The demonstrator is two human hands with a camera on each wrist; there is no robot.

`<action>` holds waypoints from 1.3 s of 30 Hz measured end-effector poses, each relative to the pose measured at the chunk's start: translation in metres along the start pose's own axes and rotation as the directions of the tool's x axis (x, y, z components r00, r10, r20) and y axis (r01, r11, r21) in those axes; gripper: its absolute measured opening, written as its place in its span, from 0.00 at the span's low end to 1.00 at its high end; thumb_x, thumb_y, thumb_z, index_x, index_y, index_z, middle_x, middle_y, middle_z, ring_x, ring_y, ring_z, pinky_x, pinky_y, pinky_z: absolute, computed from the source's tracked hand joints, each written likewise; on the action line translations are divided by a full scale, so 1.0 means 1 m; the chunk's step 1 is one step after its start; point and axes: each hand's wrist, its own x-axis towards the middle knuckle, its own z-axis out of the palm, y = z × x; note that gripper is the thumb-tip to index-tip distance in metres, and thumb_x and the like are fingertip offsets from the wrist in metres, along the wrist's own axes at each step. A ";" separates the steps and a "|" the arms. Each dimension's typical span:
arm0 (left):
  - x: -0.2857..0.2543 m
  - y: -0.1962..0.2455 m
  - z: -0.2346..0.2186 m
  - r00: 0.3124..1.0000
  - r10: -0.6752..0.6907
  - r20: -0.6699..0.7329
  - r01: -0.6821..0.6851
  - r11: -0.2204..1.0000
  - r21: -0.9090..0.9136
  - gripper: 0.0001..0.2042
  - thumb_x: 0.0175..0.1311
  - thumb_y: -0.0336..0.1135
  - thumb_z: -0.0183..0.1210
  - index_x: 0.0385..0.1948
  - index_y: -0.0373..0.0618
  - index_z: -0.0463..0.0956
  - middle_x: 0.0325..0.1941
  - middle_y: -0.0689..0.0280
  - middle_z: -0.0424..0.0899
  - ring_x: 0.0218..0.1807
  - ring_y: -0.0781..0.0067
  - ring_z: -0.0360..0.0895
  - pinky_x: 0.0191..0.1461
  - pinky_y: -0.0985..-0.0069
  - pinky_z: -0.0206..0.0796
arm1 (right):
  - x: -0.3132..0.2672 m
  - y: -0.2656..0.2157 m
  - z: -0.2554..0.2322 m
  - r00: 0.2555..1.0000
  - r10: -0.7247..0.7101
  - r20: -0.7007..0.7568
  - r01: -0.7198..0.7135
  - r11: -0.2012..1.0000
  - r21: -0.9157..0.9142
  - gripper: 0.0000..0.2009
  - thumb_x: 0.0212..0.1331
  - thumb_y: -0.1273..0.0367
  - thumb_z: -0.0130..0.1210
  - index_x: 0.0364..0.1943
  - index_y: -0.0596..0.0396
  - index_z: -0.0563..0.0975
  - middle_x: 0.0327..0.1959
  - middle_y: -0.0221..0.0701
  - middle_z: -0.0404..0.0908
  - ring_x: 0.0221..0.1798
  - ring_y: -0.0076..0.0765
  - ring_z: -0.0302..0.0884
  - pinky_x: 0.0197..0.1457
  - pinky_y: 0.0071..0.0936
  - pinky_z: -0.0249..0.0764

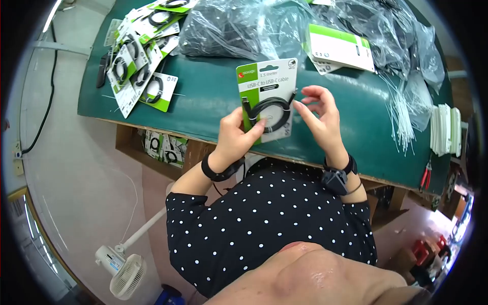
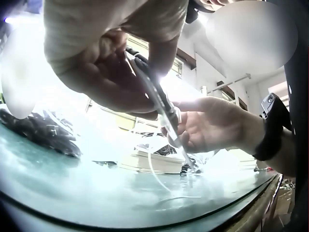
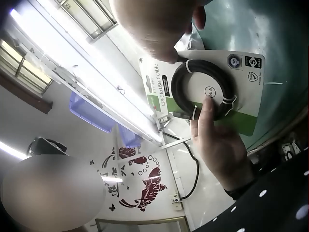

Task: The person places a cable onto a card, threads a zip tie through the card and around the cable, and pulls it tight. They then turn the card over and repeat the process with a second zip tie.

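Note:
A white and green card [image 1: 279, 84] labelled USB-C to USB-C cable is held upright over the front of the table. On its face lies a coiled black cable [image 3: 179, 87], bound with white ties. My left hand [image 1: 236, 133] grips the card's lower left, its thumb pressing over the coil and the other fingers behind. At the card's right edge is my right hand [image 1: 325, 122], thumb close to a cable end and fingers loosely bent. The right wrist view shows the right thumb beside the top of the coil.
Several carded cables [image 1: 145, 66] lie heaped at the back left of the green table [image 1: 203, 114]. Behind are clear plastic bags [image 1: 223, 30] and a stack of cards [image 1: 340, 48]. White ties [image 1: 401, 122] and red-handled cutters [image 1: 426, 178] lie on the right.

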 end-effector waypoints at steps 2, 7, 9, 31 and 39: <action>-0.006 0.006 0.000 0.980 0.195 -0.043 -0.166 0.916 0.366 0.12 0.53 0.27 0.65 0.39 0.38 0.76 0.33 0.62 0.84 0.34 0.69 0.82 0.37 0.75 0.73 | -0.002 0.002 0.000 0.998 0.008 0.068 -0.023 0.974 0.224 0.18 0.59 0.76 0.59 0.52 0.63 0.69 0.45 0.34 0.77 0.47 0.25 0.76 0.46 0.19 0.75; -0.011 0.010 0.013 0.833 0.552 0.032 -0.474 0.684 0.554 0.12 0.47 0.25 0.66 0.35 0.40 0.77 0.30 0.60 0.82 0.31 0.61 0.81 0.35 0.72 0.73 | -0.015 0.001 -0.002 0.990 0.124 0.072 -0.142 0.914 0.381 0.14 0.60 0.77 0.58 0.48 0.65 0.72 0.41 0.34 0.79 0.42 0.26 0.79 0.42 0.21 0.77; -0.012 0.010 0.018 0.775 0.629 0.062 -0.543 0.611 0.576 0.12 0.45 0.24 0.66 0.33 0.40 0.77 0.30 0.59 0.82 0.30 0.59 0.80 0.34 0.71 0.72 | -0.019 -0.001 -0.004 0.989 0.142 0.041 -0.147 0.916 0.373 0.12 0.60 0.77 0.57 0.47 0.65 0.73 0.39 0.34 0.80 0.39 0.26 0.80 0.40 0.21 0.78; -0.026 0.021 0.031 0.817 0.567 0.105 -0.522 0.648 0.554 0.10 0.44 0.24 0.65 0.30 0.40 0.78 0.26 0.61 0.81 0.27 0.60 0.79 0.31 0.72 0.71 | -0.037 0.003 -0.015 0.978 0.208 -0.021 -0.183 0.897 0.402 0.08 0.62 0.75 0.56 0.41 0.67 0.77 0.33 0.40 0.83 0.31 0.28 0.82 0.32 0.21 0.79; -0.028 0.024 0.033 0.919 0.390 0.058 -0.373 0.814 0.445 0.07 0.46 0.24 0.64 0.29 0.38 0.78 0.25 0.60 0.80 0.25 0.64 0.78 0.30 0.74 0.69 | -0.042 0.002 -0.024 0.961 0.277 0.015 -0.255 0.858 0.445 0.09 0.63 0.72 0.56 0.39 0.67 0.78 0.32 0.40 0.83 0.29 0.27 0.81 0.31 0.21 0.78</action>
